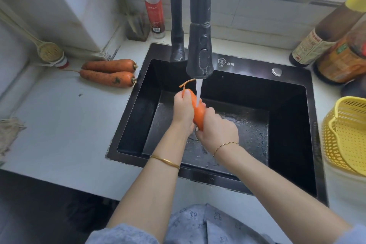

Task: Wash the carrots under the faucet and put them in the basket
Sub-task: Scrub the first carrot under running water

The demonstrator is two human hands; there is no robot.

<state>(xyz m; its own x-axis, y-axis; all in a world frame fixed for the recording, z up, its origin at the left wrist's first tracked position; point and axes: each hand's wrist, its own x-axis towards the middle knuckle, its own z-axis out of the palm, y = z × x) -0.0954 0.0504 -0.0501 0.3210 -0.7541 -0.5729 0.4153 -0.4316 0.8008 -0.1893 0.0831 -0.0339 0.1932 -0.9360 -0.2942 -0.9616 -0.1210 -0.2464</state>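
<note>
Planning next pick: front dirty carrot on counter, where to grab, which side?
Probably grip the front carrot mid-body, from above, fingers entering on its near side. It lies flat, thick end toward the sink; the second carrot sits close behind, crowding the far side.

A home kitchen: black sink (293,93) with faucet (200,49) at centre, sauce bottles (315,45) at two o'clock, white counter (65,125) at nine.

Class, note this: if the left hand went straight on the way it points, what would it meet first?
Probably the faucet head, above the carrot the left hand grips; depth is unclear.
</note>
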